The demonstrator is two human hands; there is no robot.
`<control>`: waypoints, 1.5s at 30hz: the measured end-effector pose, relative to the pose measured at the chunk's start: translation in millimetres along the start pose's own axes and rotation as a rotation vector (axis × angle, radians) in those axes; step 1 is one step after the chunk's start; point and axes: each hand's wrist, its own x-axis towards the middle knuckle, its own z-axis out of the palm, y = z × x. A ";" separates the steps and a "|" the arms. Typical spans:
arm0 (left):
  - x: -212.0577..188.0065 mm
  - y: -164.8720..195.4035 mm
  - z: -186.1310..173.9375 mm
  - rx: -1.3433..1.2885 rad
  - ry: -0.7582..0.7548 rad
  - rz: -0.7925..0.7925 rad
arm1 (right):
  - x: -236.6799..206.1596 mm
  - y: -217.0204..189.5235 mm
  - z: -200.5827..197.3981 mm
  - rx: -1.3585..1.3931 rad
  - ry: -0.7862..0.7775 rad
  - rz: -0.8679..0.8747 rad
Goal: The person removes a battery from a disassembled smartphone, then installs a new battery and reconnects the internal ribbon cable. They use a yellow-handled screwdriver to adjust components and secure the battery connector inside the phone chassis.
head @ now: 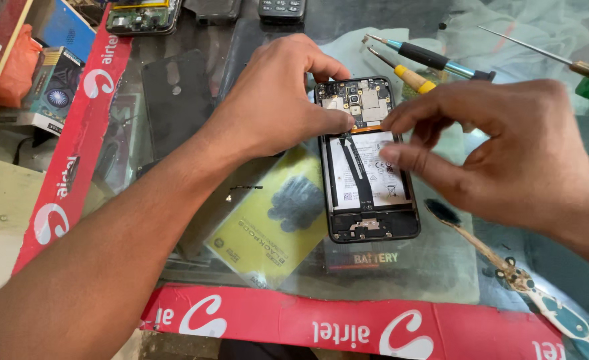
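A person works over an opened smartphone (pixel 369 160) lying back-off near the middle of a glass-topped desk (pixel 434 267), the left hand (pixel 278 100) steadying its top left edge with fingertips pinched narrow at the circuit board, the right hand (pixel 508 150) half-open, fingers hovering just over the white battery (pixel 381 170) and holding nothing visible. The step in hand appears to be work at the joint between board and battery; the next move likely calls for a fine, careful fingertip touch there, with two screwdrivers (pixel 418 63) lying just beyond the phone.
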 end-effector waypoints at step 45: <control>0.3 -22.8 -7.4 -0.075 -0.064 0.130 | 5.8 1.2 4.9 -0.083 0.005 -0.237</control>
